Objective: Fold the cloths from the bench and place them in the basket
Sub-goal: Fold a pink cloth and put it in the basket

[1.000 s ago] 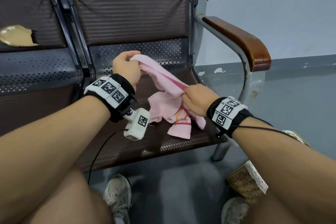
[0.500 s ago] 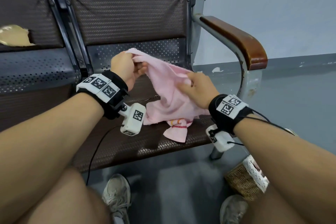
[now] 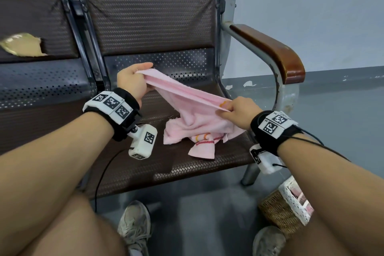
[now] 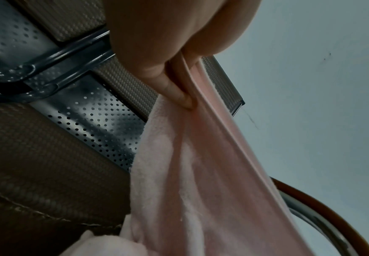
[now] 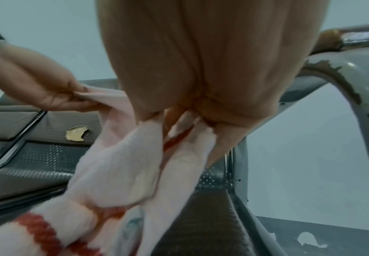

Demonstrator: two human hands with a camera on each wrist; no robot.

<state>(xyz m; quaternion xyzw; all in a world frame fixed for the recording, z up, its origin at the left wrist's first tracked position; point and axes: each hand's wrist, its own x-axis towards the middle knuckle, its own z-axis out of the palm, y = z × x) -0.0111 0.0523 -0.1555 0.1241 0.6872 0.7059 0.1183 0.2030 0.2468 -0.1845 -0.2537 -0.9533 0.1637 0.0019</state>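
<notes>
At mid-frame my left hand (image 3: pixel 133 83) and right hand (image 3: pixel 239 110) pinch the pink cloth (image 3: pixel 187 114), its edge taut between them, the rest sagging onto the bench (image 3: pixel 145 164). The basket (image 3: pixel 284 210) sits lower right.

No readable text, brand or number showed anywhere; the only markings were black-and-white square code patterns on the left wristband (image 3: pixel 113 103), on the right wristband (image 3: pixel 275 123) and on the white camera housing (image 3: pixel 145 141) under the left wrist, none legible as words.
</notes>
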